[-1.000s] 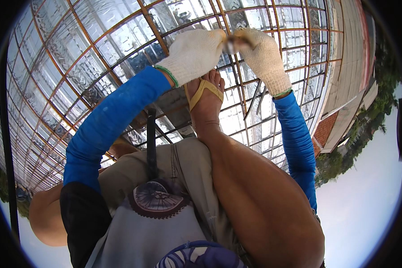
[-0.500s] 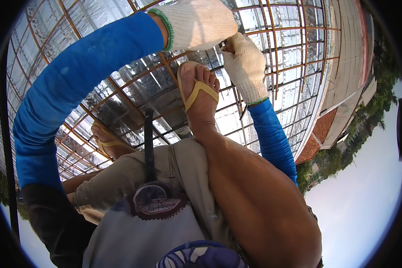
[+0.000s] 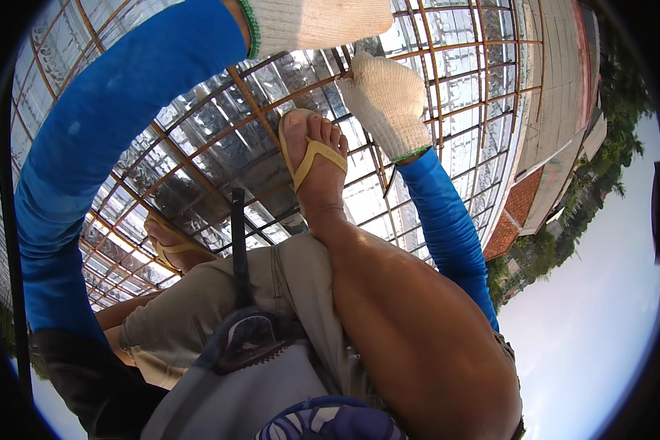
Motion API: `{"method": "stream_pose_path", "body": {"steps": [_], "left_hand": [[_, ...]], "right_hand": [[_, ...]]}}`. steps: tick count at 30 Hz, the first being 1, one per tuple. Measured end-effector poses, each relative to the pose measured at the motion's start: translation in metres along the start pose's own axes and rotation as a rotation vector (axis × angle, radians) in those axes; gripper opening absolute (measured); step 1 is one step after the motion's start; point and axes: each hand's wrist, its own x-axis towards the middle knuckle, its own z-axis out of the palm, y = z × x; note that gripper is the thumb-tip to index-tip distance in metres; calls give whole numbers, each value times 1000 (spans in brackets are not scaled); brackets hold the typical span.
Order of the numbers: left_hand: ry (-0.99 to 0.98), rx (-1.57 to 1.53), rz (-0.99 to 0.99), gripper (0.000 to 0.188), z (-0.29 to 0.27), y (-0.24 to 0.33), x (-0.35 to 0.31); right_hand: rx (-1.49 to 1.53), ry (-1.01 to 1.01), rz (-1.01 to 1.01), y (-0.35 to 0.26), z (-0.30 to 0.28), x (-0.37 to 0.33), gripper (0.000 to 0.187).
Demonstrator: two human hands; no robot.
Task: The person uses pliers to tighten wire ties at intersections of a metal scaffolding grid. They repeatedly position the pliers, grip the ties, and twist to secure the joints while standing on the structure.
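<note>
My left hand (image 3: 312, 22), in a cream knitted glove with a green cuff, is at the top edge over the rusty steel bar mesh (image 3: 260, 114). Its fingers look curled, but the picture's edge and the back of the hand hide what they grip. Lower and to the right, my right hand (image 3: 389, 99), in the same kind of glove, is closed close against the crossing bars. Whatever lies in its fingers cannot be made out. A thin dark rod end (image 3: 389, 182) shows below its wrist. The two hands are apart.
Shiny silver sheeting (image 3: 213, 125) lies beneath the mesh. My foot in a yellow flip-flop (image 3: 319, 158) stands on the mesh near the hands, the other foot (image 3: 170, 238) farther left. A black strip (image 3: 239, 246) sticks up by my lap. Concrete-coloured edging (image 3: 557, 95) and trees are at right.
My left hand has moved up, partly out of the picture, and a gap has opened between the hands. The right hand sits slightly lower and farther left, as the view has shifted somewhat.
</note>
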Motion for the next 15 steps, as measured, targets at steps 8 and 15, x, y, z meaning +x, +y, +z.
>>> {"method": "stream_pose_path", "body": {"steps": [8,15], "left_hand": [[132,-52,-213,25,-54,28,-67],[272,-193,-524,24,-67,97,-57]], "right_hand": [[353,53,305,-12,12,-2,42],[784,101,397,0,19,-16,45]]}}
